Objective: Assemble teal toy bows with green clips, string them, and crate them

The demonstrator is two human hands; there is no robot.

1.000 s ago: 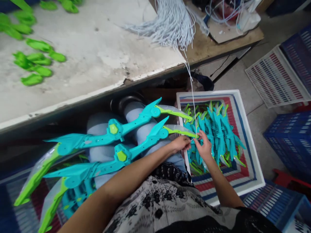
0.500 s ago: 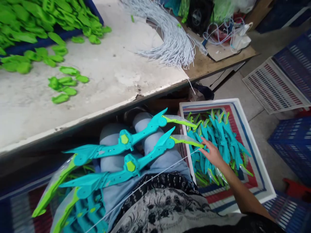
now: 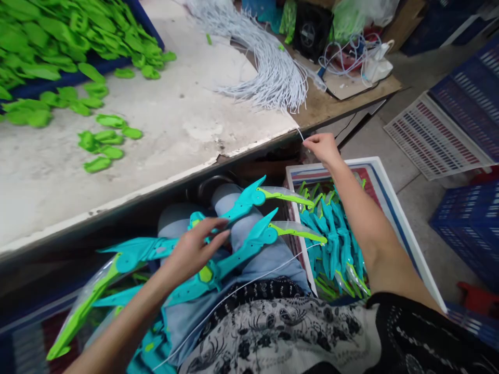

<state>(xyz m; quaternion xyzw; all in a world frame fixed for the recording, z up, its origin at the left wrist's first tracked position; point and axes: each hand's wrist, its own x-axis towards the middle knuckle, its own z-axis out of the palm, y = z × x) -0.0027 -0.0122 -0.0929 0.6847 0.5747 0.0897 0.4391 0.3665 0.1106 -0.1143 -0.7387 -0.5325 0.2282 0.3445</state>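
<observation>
Two long teal and green toy bows lie across my lap. My left hand rests on them near the middle, fingers stretched over the upper bow and the green hub. A white string runs slack from the lower bow's tip across my lap. My right hand is raised at the table's edge, fingers pinched on the end of another white string hanging from the bundle of white strings.
A white bin of more teal bows stands on the floor at my right. Green plastic parts are scattered on the worn tabletop; a tray full of them is at the far left. Blue crates stand at the right.
My right hand has left the bow's tip and risen to the table edge, taking hold of a string. My left hand has come back into view and settled on the bows.
</observation>
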